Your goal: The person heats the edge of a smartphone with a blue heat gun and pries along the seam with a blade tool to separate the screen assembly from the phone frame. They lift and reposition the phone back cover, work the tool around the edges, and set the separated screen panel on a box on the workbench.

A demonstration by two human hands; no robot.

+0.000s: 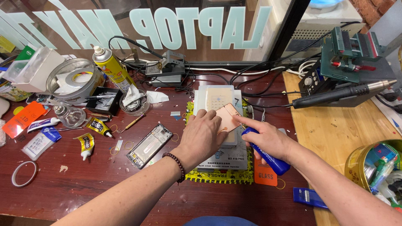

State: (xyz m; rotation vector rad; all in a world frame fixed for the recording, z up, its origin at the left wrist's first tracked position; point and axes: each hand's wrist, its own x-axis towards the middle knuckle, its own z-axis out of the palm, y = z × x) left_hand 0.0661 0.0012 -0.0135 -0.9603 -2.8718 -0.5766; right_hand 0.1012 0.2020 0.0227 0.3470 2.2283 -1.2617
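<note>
place: phone repair shop | evidence: hot-air tool (343, 94) at tabletop (83, 184) right edge | glue tubes (99, 127), spray can (112, 68), stripped phone frame (149, 145) | lettered shop window (176, 25) behind

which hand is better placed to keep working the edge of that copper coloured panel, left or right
Right, probably. The right hand holds the blue tool, forefinger stretched to the copper-coloured panel edge. The left hand lies flat on the panel, pinning it to the white pad, so it looks busy.
</note>
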